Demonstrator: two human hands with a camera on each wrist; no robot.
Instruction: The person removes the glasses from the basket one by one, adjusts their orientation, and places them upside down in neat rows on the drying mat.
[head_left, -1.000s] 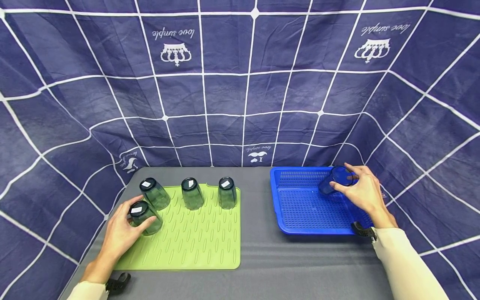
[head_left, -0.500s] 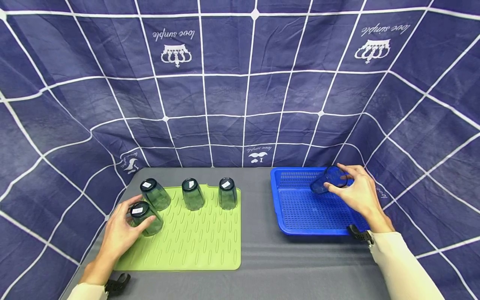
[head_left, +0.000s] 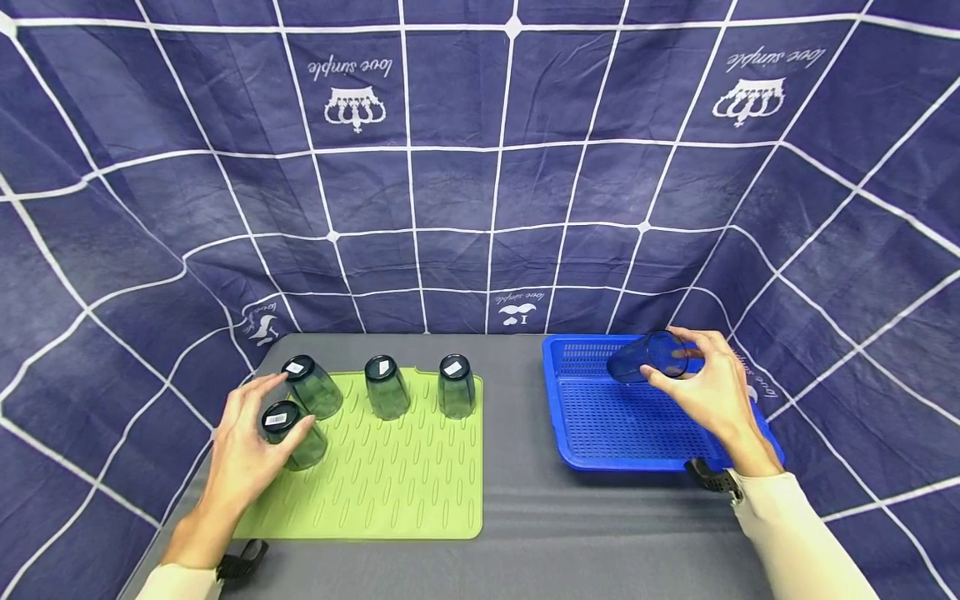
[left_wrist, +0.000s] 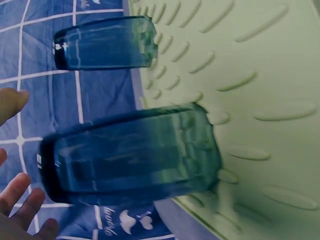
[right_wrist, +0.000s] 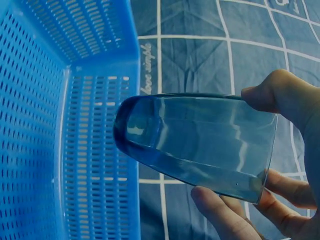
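Note:
Several bluish-green drinking glasses stand upside down on a green ridged mat (head_left: 405, 492). My left hand (head_left: 243, 446) is spread beside the front-left glass (head_left: 306, 448); in the left wrist view its fingertips (left_wrist: 17, 187) are apart from the glass. Just behind it stands the back-left glass (head_left: 321, 393), close to my fingers. On the right, my right hand (head_left: 712, 387) grips another drinking glass (head_left: 633, 362) near its rim, thumb on one side and fingers on the other. This glass is tilted over the blue basket (head_left: 570, 458), its base pointing left.
Two more upturned glasses stand along the mat's back edge, a middle glass (head_left: 387, 393) and a right glass (head_left: 456, 392). Grey cloth (head_left: 517, 500) covers the table between mat and basket. A blue checked curtain (head_left: 450, 192) closes off the back and both sides.
My left fingers have loosened and lifted from the front-left glass, which stays put. My right hand has shifted left over the basket, tipping its glass further toward horizontal.

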